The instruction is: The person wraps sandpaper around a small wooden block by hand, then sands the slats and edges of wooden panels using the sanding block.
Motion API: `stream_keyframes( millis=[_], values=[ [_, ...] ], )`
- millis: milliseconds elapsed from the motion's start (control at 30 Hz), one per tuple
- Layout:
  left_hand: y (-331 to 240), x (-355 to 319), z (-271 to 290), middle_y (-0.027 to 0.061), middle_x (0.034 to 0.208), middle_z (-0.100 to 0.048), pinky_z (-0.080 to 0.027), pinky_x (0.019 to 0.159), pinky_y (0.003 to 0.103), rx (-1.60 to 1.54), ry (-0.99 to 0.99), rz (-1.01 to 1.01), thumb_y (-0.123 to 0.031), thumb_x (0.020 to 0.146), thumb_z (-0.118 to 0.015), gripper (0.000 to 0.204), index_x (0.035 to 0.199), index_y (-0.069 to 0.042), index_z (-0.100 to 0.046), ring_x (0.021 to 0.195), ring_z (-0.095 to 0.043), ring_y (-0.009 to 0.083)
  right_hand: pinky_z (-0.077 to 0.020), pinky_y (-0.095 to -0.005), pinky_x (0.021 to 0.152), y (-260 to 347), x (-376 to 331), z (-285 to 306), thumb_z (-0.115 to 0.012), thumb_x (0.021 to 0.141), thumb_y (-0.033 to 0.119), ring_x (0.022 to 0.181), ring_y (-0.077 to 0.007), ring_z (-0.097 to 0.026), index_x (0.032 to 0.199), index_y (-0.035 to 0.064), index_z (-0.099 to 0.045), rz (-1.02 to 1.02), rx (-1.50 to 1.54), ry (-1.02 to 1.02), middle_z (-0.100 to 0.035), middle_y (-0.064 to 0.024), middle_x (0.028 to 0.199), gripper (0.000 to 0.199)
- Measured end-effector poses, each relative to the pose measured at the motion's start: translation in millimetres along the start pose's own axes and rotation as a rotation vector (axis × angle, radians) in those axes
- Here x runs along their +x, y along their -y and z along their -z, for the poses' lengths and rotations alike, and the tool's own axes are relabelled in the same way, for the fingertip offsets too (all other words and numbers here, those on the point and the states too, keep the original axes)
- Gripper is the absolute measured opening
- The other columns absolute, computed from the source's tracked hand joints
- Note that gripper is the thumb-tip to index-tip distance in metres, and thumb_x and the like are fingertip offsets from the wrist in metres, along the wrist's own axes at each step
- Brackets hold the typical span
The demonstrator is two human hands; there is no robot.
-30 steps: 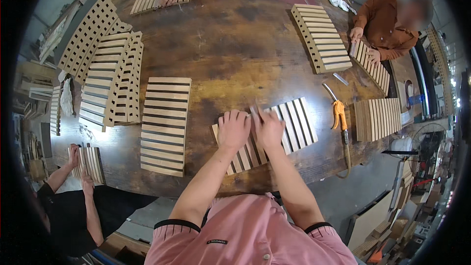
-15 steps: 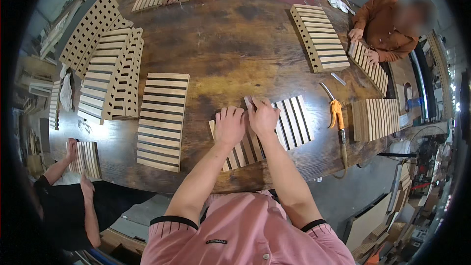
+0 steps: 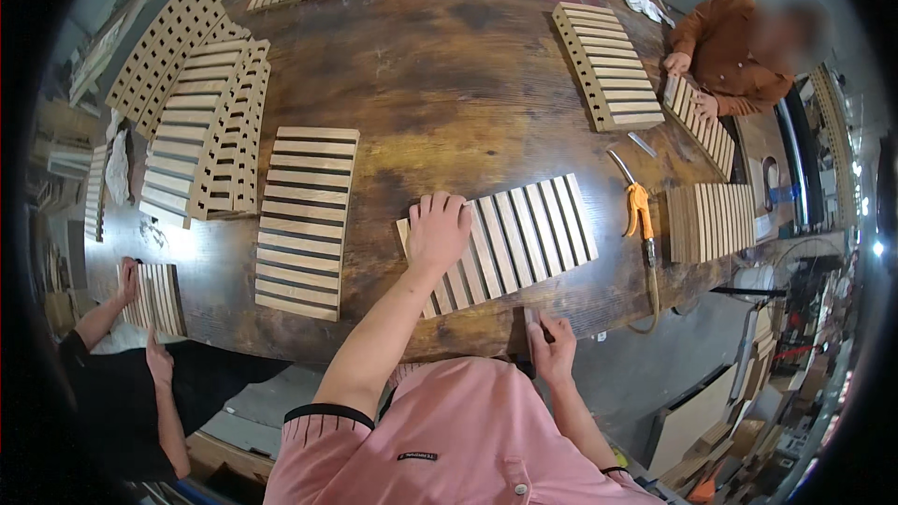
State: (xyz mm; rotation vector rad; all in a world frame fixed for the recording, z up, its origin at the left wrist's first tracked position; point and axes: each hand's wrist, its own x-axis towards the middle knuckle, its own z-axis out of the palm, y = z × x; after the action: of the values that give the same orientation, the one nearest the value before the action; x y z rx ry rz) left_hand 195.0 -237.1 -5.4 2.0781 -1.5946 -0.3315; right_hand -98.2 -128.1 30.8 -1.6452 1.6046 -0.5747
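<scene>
Tabletop: large, dark brown wood, worn and glossy; it carries every slatted panel in view, and the person in the pink shirt stands at its near edge.
Stacked panels: far to the left of the central panel, several light wooden slatted panels lie piled in overlapping heaps.
Loose panel: lies flat just left of the central panel, apart from it, slats running crosswise.
Far panel: beyond the central panel and to its right, flat on the tabletop, near the person in the brown top.
Central panel: a slatted wooden panel lying flat near the front edge, tilted a little, pale slats with dark gaps.
Small panel: right of the central panel, near the table's right edge.
Air tool: orange-handled, with a hose, lies between the central panel and the small panel.
Left hand: palm down, fingers spread flat on the left end of the central panel, pressing it; this grip is open, not closed round anything.
Right hand: below the central panel at the front edge of the tabletop, fingers curled round a small thin piece; what the piece is cannot be told.
Others: two hands at the lower left rest on another little panel.
</scene>
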Motion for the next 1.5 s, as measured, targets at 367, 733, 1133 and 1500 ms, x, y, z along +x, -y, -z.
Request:
stream_keyframes(
  millis=[367, 733, 1133, 1500],
  values=[
    [-13.3, -1.9, 13.6, 0.0122, 0.133, -0.058, -0.035, 0.113, 0.049, 0.033, 0.185, 0.03, -0.04, 0.099, -0.066, 0.048, 0.137, -0.012, -0.062, 0.129, -0.05, 0.032, -0.0522, -0.0334, 0.082, 6.4, 8.4, -27.0, -0.077, 0.093, 0.014, 0.088, -0.0224, -0.064, 0.121, 0.0024, -0.075, 0.032, 0.195, -0.13, -0.065, -0.0106, 0.096, 0.031],
    [-22.1, 24.7, 0.7, 0.011, 0.134, -0.061, -0.032, 0.114, 0.051, -0.176, 0.27, 0.139, -0.035, 0.093, -0.074, 0.04, 0.128, -0.015, -0.066, 0.134, -0.049, 0.0332, -0.0515, -0.034, 0.082, 5.0, 14.5, -28.7, -0.076, 0.093, 0.016, 0.086, -0.0231, -0.063, 0.123, 0.0073, -0.076, 0.036, 0.109, -0.115, -0.063, -0.0106, 0.094, 0.031],
    [-21.2, 24.8, -3.5, 0.009, 0.13, -0.062, -0.034, 0.113, 0.047, -0.211, 0.222, 0.144, -0.035, 0.095, -0.074, 0.036, 0.123, -0.014, -0.065, 0.131, -0.052, 0.0315, -0.0504, -0.0329, 0.082, 10.0, 12.3, -28.4, -0.075, 0.094, 0.016, 0.085, -0.0218, -0.061, 0.124, 0.0068, -0.076, 0.011, 0.084, -0.091, -0.06, -0.0094, 0.09, 0.032],
    [-20.5, 22.9, 11.3, 0.0101, 0.136, -0.06, -0.03, 0.119, 0.045, -0.151, 0.319, 0.109, -0.037, 0.099, -0.069, 0.042, 0.134, -0.014, -0.063, 0.139, -0.048, 0.0299, -0.051, -0.0332, 0.083, 14.4, 13.7, -27.2, -0.074, 0.094, 0.016, 0.087, -0.0221, -0.063, 0.121, 0.0012, -0.075, 0.012, 0.121, -0.106, -0.063, -0.0117, 0.093, 0.031]
  ],
)
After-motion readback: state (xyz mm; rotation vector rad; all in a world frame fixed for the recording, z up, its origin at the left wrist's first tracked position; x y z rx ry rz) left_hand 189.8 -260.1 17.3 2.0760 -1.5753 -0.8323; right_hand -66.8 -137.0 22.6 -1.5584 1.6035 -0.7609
